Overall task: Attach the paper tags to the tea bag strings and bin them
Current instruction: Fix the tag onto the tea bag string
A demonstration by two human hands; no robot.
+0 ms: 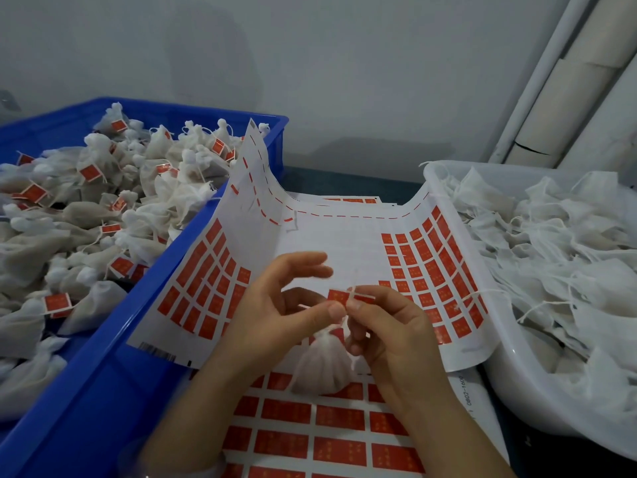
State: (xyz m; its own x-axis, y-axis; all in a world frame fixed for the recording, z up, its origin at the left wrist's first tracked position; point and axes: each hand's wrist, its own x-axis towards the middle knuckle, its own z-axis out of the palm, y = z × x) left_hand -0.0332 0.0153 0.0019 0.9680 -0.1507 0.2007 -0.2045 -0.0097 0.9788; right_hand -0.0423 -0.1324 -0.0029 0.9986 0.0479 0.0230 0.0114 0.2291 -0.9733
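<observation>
Blue plastic crate point(103, 357) of tagged bags point(86, 215) at frame left, white plastic tub point(517, 384) of untagged bags point(551, 253) at right, curled white sheet of red labels point(327, 232) between. At centre the left hand point(275, 312) and right hand point(393, 329), above a dangling white mesh tea bag point(322, 367), pinch one red paper tag point(337, 296).

A blue bin point(103, 357) on the left and a white tub point(510, 384) on the right, both heaped with tea bags point(86, 215), close in the sides. Between them a curled sticker sheet point(344, 236) leaves an open trough, its edges rising against both. Bare counter point(344, 182) shows behind it, before the wall point(344, 81).
</observation>
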